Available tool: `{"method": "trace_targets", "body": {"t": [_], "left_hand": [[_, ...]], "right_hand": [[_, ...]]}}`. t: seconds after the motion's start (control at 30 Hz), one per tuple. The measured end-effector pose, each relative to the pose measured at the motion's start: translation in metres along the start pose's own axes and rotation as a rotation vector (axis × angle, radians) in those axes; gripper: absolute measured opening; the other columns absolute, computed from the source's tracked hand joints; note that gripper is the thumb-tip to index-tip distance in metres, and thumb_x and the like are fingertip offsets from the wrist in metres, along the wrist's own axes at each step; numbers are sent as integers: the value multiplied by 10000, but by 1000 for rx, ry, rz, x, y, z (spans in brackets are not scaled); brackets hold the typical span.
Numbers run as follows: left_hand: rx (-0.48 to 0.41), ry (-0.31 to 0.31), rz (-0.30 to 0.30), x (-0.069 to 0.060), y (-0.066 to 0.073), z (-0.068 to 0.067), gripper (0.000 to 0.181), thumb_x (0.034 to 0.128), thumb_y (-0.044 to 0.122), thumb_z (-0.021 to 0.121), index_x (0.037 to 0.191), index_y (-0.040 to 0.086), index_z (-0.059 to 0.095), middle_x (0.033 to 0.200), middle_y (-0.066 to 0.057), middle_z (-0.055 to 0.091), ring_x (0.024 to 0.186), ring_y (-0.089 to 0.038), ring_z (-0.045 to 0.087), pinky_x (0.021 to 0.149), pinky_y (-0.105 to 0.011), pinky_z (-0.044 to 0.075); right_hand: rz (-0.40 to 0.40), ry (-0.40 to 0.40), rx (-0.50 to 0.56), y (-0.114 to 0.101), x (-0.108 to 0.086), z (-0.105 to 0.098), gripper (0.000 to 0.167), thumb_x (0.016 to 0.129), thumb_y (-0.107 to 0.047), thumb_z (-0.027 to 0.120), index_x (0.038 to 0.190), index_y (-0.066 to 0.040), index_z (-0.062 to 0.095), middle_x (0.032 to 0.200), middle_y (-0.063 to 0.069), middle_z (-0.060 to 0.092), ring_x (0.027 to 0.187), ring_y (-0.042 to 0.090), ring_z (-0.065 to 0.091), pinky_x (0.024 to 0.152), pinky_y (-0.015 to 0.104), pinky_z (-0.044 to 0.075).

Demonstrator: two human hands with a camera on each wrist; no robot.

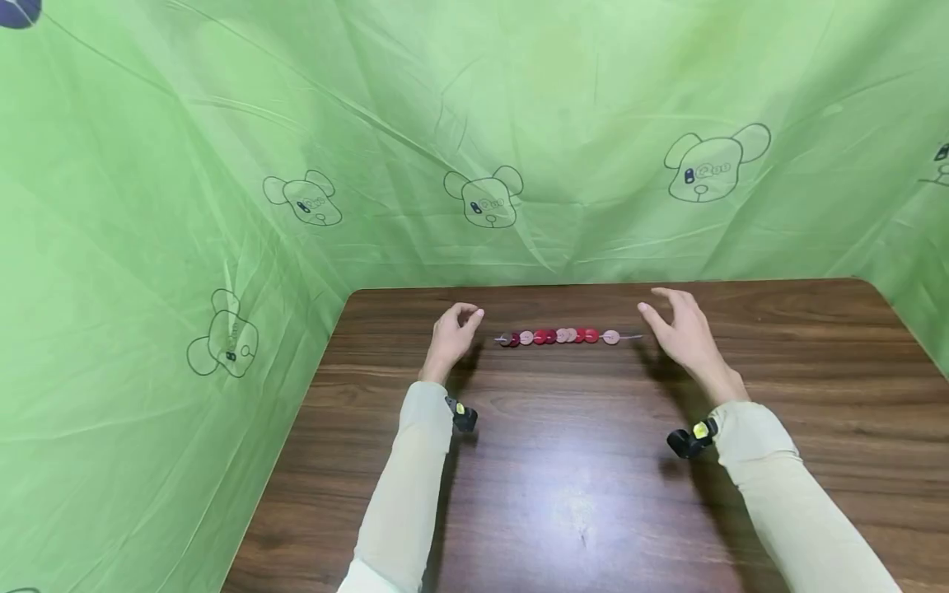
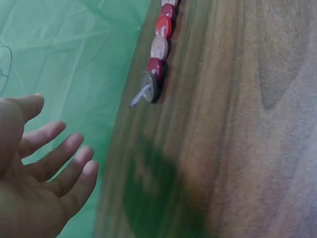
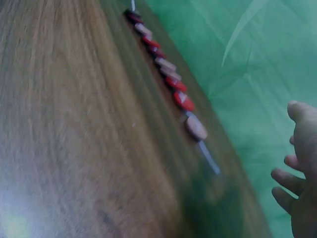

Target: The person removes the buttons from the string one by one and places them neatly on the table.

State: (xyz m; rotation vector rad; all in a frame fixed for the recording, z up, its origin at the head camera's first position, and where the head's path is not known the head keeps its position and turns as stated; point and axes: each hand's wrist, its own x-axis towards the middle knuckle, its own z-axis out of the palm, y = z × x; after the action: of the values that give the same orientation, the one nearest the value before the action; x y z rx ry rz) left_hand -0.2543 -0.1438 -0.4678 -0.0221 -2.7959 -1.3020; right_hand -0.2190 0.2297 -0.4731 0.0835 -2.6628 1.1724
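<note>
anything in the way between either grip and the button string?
Nothing visible. The left grip and right grip sit off opposite ends of the button string, each with an unobstructed gap.

Table [image 1: 578, 436] was glossy brown wood-grain, rounded at far right corner; row of red, dark red, pink and brownish buttons [image 1: 561, 336] lay near far edge, some overlapping, strung on pale cord [image 1: 632, 337], ends sticking out both sides
</note>
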Motion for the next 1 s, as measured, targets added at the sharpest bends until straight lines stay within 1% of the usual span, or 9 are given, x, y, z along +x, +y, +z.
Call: {"method": "trace_targets", "body": {"t": [0.07,0.2,0.3,0.43,0.57,0.7,0.87,1.0], "left_hand": [[-17,-39,-12,0,-4,4,310,957,338,574,1156,106,627,1070,-61,651,975,-205,578,891,-367,451],[-7,-98,-12,-1,-12,12,285,934,314,617,1134,114,644,1065,-47,659,986,-190,578,893,-358,455],[8,-117,-2,-1,-17,16,259,912,298,652,1096,117,663,1048,-44,674,965,-190,592,869,-344,465],[4,-129,15,0,-21,20,219,894,247,680,1062,106,675,1016,-43,695,915,-186,612,819,-315,474],[4,-140,7,1,-24,23,193,887,231,689,1039,112,679,972,-35,697,873,-167,611,778,-281,467],[8,-145,-1,0,-25,26,184,885,226,693,1030,114,686,948,-32,697,857,-158,609,762,-273,463],[34,-145,9,1,-27,29,159,887,228,691,1006,123,701,909,-25,701,828,-134,606,743,-269,461],[72,-145,-4,1,-26,31,115,886,263,693,936,160,706,865,-5,687,779,-129,576,716,-283,447]], "right_hand": [[4,-12,21,8,-1,3,548,964,-391,536,1338,5,477,1349,273,443,1222,434,429,988,559,343],[14,-25,57,23,-2,10,537,950,-384,567,1332,-15,494,1317,263,473,1138,422,497,933,552,394],[20,-33,79,31,-4,15,527,942,-372,586,1323,-16,506,1295,262,484,1100,418,538,915,545,416],[32,-43,87,38,-5,21,512,936,-361,602,1311,-23,520,1281,243,492,1090,417,561,910,532,437],[24,-46,89,43,-6,26,490,925,-342,624,1286,-20,543,1263,236,503,1090,419,552,933,531,422],[-10,-54,74,48,-6,30,413,907,-277,663,1217,-14,595,1252,246,498,1110,412,516,949,537,396],[-59,-90,-16,52,-5,33,295,874,-183,700,1113,-17,650,1264,275,459,1185,448,407,984,576,305],[-56,-116,-59,52,-2,33,227,874,-161,698,1051,-24,661,1280,274,433,1207,496,344,989,606,252]]}}
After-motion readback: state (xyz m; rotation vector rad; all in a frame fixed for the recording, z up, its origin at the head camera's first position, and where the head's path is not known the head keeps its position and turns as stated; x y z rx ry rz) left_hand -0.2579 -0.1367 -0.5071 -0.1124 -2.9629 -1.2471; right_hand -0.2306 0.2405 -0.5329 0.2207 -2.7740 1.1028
